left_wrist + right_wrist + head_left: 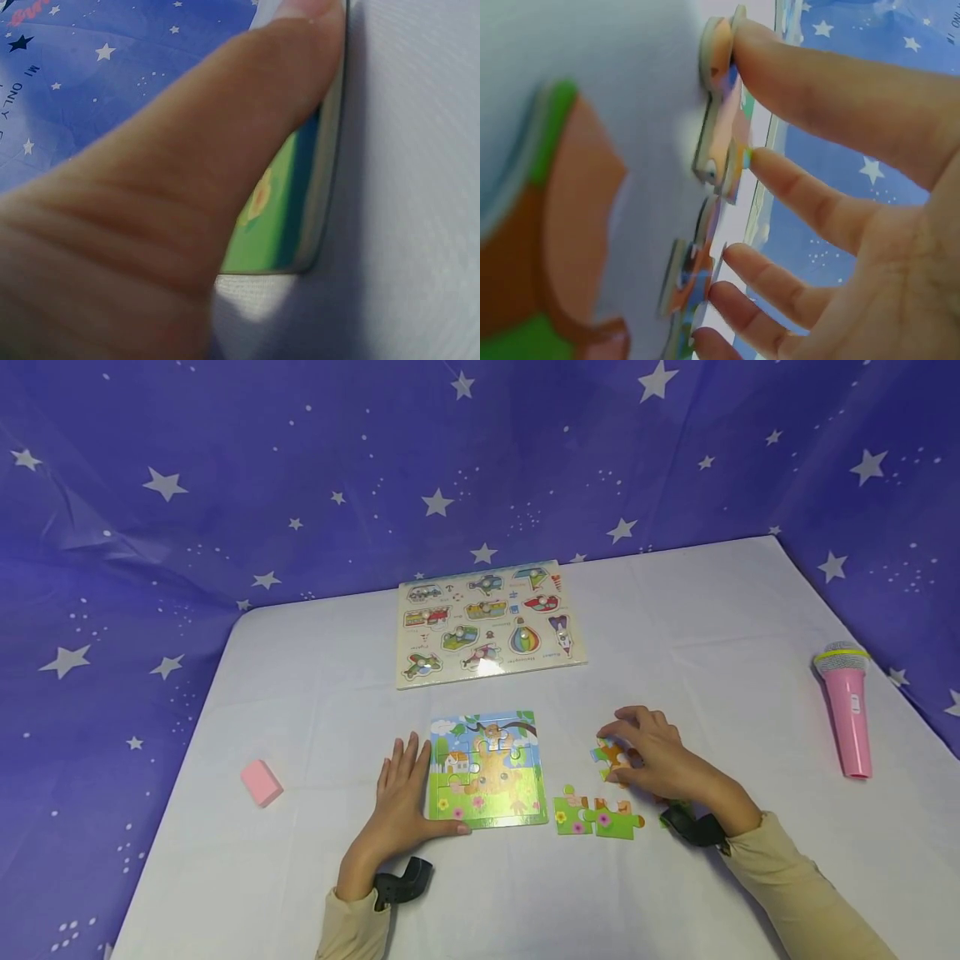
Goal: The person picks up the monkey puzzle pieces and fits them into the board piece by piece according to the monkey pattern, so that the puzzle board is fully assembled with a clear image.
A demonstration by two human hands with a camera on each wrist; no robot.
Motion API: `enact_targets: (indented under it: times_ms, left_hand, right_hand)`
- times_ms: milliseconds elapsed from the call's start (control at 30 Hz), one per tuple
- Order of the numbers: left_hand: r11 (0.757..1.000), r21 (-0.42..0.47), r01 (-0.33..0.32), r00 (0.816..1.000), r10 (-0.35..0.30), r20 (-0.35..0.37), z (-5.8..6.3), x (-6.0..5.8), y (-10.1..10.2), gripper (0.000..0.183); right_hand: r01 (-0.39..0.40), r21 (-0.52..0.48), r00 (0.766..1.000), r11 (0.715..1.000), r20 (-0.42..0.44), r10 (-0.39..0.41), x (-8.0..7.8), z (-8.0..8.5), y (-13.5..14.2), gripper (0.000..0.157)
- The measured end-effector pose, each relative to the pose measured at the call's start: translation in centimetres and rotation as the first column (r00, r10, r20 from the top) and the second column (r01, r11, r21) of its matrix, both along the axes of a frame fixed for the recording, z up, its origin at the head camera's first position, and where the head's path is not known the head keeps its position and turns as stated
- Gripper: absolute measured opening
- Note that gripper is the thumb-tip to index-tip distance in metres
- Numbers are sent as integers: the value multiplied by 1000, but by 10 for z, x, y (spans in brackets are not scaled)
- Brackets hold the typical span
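The square picture puzzle (491,777) lies on the white table, showing an animal, a house and flowers. My left hand (401,802) rests against its left side with extended fingers; the thumb (262,82) lies on the near edge. To the right, my right hand (660,756) pinches a jigsaw piece (615,758) with orange, blue and green on it between thumb and index finger. Nearer the body lie loose flowered pieces (617,820), and another piece (675,810) is partly hidden under the right wrist. Several pieces, close up and blurred, show in the right wrist view.
A wooden vehicle peg puzzle (491,622) lies behind the square one. The pink block (262,782) sits at the left, and a pink toy microphone (847,710) lies at the right. A starry blue-purple cloth (375,468) hangs behind the table.
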State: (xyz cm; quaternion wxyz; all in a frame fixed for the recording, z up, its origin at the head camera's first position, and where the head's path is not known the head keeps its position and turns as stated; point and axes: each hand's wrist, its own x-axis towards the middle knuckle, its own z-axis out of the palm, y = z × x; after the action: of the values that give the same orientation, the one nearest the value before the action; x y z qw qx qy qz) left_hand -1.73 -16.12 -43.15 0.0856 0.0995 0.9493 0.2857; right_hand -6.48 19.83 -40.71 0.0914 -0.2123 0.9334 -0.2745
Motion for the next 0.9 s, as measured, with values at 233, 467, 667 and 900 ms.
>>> enact_targets:
  times_ms: [233, 467, 667, 900]
  left_hand:
    - [1000, -4, 0, 1000, 0, 7, -1, 0, 0, 124]
    - [1000, -9, -2, 1000, 2, 10, -1, 0, 0, 124]
    - [1000, -15, -3, 1000, 3, 5, -1, 0, 0, 124]
    - [1000, -16, -4, 1000, 4, 9, -1, 0, 0, 124]
  right_hand:
    - [-14, -87, 999, 996, 36, 17, -1, 0, -1, 51]
    - [6, -111, 994, 994, 113, 7, -1, 2, -4, 53]
    - [-39, -147, 994, 988, 99, 54, -2, 0, -4, 51]
    - [-79, -179, 991, 981, 92, 97, -2, -1, -4, 47]
